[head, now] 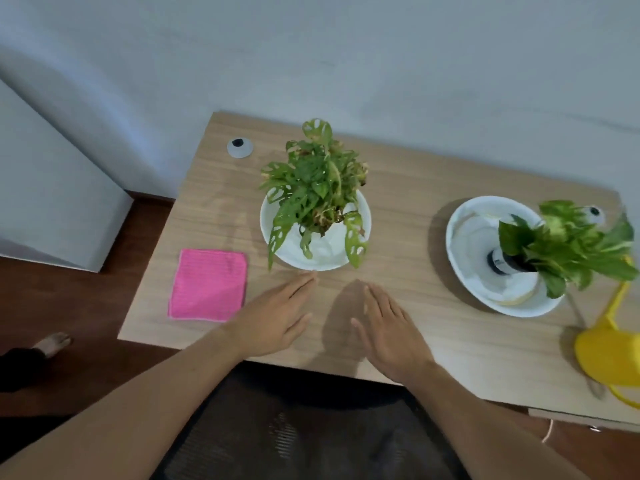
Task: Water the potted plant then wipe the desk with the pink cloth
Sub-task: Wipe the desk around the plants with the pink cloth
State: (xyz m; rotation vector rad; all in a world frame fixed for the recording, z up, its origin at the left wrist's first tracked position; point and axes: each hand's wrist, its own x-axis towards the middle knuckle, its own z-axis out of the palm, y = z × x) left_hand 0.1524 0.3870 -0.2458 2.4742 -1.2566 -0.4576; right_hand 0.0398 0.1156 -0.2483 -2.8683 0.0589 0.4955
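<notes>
A leafy green plant [317, 183] with holed leaves grows from a round white pot [323, 259] at the middle of the wooden desk [415, 209]. A folded pink cloth [209, 285] lies flat to the pot's left. My left hand [277, 318] rests palm down just in front of the pot, fingertips near its rim, holding nothing. My right hand [388, 332] lies flat beside it, also holding nothing. A yellow watering can [609, 355] stands at the desk's right edge, partly cut off by the frame.
A second plant [568, 247] sits in a white bowl [464, 271] at the right. A small white disc [239, 147] with a dark centre lies at the back left. A black mesh chair [294, 427] is below the desk's front edge. A foot [53, 342] shows at left.
</notes>
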